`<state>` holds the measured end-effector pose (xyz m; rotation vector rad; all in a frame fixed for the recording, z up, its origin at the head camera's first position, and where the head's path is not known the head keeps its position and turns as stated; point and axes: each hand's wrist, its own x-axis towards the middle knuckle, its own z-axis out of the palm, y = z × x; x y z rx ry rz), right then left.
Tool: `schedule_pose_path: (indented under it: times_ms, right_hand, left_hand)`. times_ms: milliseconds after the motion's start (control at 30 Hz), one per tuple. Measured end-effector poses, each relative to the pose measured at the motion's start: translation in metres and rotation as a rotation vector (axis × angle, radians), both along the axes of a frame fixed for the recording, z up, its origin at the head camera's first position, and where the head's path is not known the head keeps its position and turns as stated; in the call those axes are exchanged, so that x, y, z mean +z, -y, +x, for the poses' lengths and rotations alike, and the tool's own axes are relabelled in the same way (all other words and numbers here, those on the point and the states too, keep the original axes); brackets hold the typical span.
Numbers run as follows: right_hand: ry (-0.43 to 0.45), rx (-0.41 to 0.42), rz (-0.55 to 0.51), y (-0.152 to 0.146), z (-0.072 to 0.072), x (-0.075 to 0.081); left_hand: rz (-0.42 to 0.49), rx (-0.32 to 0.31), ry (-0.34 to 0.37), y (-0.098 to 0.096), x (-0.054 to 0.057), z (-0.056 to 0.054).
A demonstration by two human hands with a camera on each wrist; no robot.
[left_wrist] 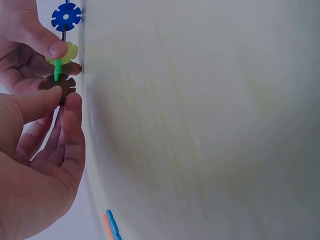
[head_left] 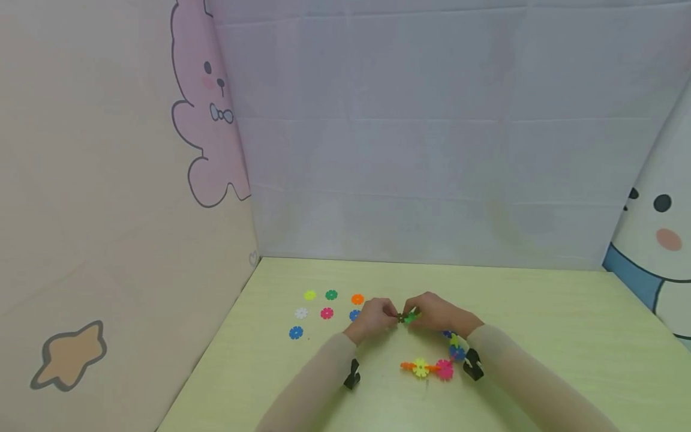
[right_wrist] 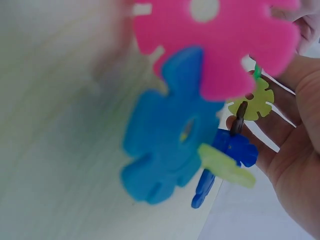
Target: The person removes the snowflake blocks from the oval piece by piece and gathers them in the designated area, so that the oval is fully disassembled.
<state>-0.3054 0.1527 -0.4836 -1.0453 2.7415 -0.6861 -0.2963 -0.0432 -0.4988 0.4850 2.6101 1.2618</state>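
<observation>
A brown notched plastic disc (left_wrist: pixel 71 82) is pinched between the thumb and fingers of my left hand (head_left: pixel 373 316). Edge-on, a bright green disc (left_wrist: pixel 58 70) slots into the brown one. My right hand (head_left: pixel 441 313) grips the chain by the yellow-green disc (left_wrist: pixel 72 51) beside the green one, thumb on top. From there the chain of interlocked discs runs past a dark blue disc (left_wrist: pixel 75 16) and curves under the right wrist. Its blue disc (right_wrist: pixel 150 122) and pink disc (right_wrist: pixel 240 55) loom close in the right wrist view. A yellow disc (head_left: pixel 420 368) stands near its orange tail end.
Loose discs lie on the pale table (head_left: pixel 540 336) left of my hands: yellow (head_left: pixel 310 295), green (head_left: pixel 332 294), orange (head_left: pixel 357 299), white (head_left: pixel 301 313), pink (head_left: pixel 326 313) and blue (head_left: pixel 296 332). Another blue disc (head_left: pixel 354 315) is partly behind the left hand. A white curtain (head_left: pixel 432 150) backs the table.
</observation>
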Motion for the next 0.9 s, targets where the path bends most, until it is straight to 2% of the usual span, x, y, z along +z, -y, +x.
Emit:
schedule_pose_path:
  times_ms: [467, 633, 900]
  right_hand:
    - [0.001, 0.015, 0.004, -0.007, 0.003, 0.004]
    - [-0.008, 0.029, -0.004, -0.006, 0.003, 0.003]
    - [-0.008, 0.037, -0.008, -0.005, 0.002, 0.001]
  left_hand:
    - [0.005, 0.005, -0.012, 0.001, -0.002, 0.001]
    - [0.02, -0.016, -0.054, -0.004, -0.003, 0.001]
    - [0.006, -0.006, -0.099, -0.01, -0.005, 0.0]
